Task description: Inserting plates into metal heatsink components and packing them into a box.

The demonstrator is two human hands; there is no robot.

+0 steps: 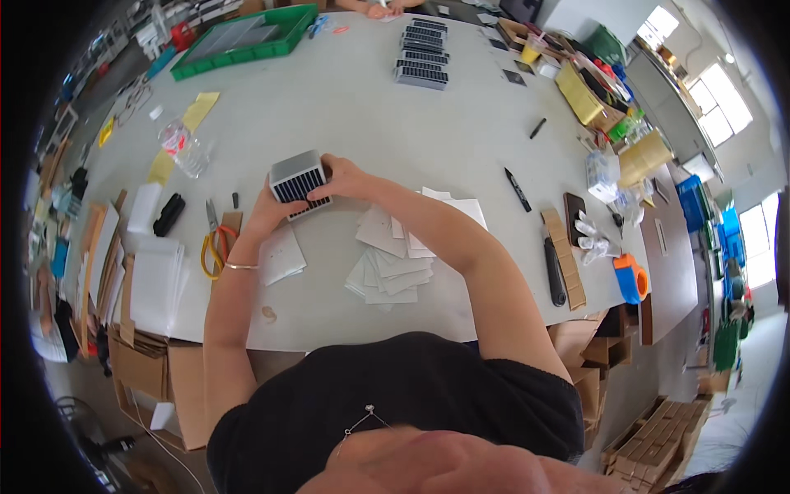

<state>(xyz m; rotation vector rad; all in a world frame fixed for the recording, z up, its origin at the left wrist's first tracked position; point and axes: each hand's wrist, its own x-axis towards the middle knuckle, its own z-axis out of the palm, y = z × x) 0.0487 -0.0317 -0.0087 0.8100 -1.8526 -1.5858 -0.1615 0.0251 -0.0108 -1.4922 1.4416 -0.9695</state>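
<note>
Well within table (362,107) edges | fingers (332,163) clasp striped block (298,182) | space ahead

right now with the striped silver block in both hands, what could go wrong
The striped silver block, gripped between left hand and right hand, might slip and get scratched.
The scissors lie close beside the left forearm, which could knock them.
The loose white sheets near the right forearm might get scattered.
</note>
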